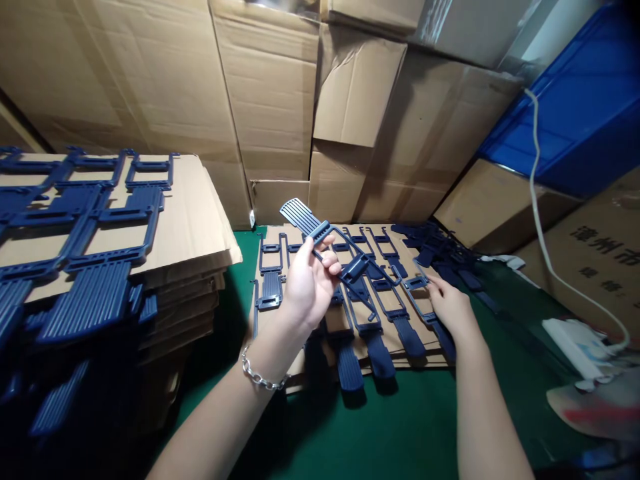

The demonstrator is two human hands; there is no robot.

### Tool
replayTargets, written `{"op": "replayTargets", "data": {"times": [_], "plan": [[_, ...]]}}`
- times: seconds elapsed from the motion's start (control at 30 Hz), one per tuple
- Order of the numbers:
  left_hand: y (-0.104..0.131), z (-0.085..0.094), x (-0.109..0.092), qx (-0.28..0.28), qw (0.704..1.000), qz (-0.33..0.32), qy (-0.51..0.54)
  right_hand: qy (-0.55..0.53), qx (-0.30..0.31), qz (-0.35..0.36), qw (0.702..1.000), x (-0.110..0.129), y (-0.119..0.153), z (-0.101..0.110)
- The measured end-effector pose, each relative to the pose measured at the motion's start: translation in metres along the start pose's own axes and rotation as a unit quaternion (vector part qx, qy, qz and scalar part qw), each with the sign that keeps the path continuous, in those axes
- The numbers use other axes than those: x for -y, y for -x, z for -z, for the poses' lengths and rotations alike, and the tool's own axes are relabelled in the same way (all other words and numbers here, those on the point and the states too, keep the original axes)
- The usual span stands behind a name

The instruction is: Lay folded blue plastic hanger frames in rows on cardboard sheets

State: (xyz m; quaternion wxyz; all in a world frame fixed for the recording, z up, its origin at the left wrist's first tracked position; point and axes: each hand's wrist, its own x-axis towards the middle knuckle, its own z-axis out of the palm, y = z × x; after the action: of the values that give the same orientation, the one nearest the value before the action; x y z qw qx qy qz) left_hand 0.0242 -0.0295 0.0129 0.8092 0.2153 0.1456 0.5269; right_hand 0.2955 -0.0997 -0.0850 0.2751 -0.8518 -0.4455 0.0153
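Observation:
My left hand is closed on a dark blue plastic frame with a ribbed flap, lifted above the cardboard and tilted. Its ribbed end points up and to the left, while the open wire-like end slants down to the right. My right hand pinches the edge of another blue plastic frame, which lies at the right side of the cardboard sheet. Between my hands, several similar frames lie in rows on the sheet, their flaps hanging past its front edge.
On the left stands a tall stack of cardboard sheets topped with more blue frames. A heap of loose blue parts lies at the right. Cardboard boxes wall off the back. A white cable hangs beside a blue bin.

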Motion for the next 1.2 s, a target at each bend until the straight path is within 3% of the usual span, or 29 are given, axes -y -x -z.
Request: {"op": "replayTargets", "data": {"times": [0.13, 0.23, 0.4, 0.53, 0.6, 0.67, 0.7, 0.77, 0.83, 0.9, 1.0, 1.07, 1.13, 1.2], "plan": [[-0.003, 0.003, 0.001, 0.001, 1.0, -0.017, -0.01, 0.053, 0.051, -0.03, 0.997, -0.002, -0.005, -0.008], [-0.004, 0.003, 0.0, -0.01, 1.0, -0.01, -0.011, 0.092, 0.053, -0.026, 0.994, 0.0, -0.006, -0.012], [-0.004, -0.001, -0.001, -0.026, 1.0, 0.007, -0.009, 0.114, 0.083, -0.084, 0.986, 0.011, -0.004, -0.014], [-0.001, 0.0, 0.005, 0.0, 0.999, 0.044, -0.022, 0.112, 0.045, -0.046, 0.992, 0.015, -0.003, -0.012], [0.003, 0.001, 0.01, 0.029, 0.996, 0.068, -0.048, 0.049, -0.008, -0.023, 0.998, 0.021, 0.001, -0.004], [0.009, 0.001, 0.018, 0.06, 0.986, 0.103, -0.113, -0.121, -0.01, -0.012, 0.993, 0.033, 0.012, 0.008], [0.013, 0.0, 0.023, 0.076, 0.975, 0.121, -0.168, -0.228, 0.023, -0.003, 0.973, 0.042, 0.019, 0.016], [0.02, -0.002, 0.034, 0.114, 0.936, 0.127, -0.308, -0.401, 0.146, 0.031, 0.904, 0.061, 0.039, 0.03], [0.026, -0.006, 0.047, 0.149, 0.876, 0.084, -0.45, -0.47, 0.231, 0.068, 0.849, 0.078, 0.057, 0.04], [0.034, -0.011, 0.058, 0.167, 0.812, 0.008, -0.56, -0.486, 0.246, 0.072, 0.836, 0.086, 0.066, 0.046], [0.061, -0.021, 0.067, 0.147, 0.71, -0.084, -0.683, -0.473, 0.205, 0.012, 0.857, 0.072, 0.051, 0.052], [0.091, -0.026, 0.066, 0.148, 0.673, -0.089, -0.719, -0.423, 0.141, -0.044, 0.894, 0.043, 0.025, 0.057], [0.127, -0.025, 0.056, 0.226, 0.683, -0.022, -0.694, -0.308, 0.062, -0.082, 0.946, 0.005, -0.007, 0.064], [0.158, -0.014, 0.035, 0.255, 0.705, 0.034, -0.66, -0.125, 0.006, -0.119, 0.985, -0.034, -0.037, 0.069]]}}
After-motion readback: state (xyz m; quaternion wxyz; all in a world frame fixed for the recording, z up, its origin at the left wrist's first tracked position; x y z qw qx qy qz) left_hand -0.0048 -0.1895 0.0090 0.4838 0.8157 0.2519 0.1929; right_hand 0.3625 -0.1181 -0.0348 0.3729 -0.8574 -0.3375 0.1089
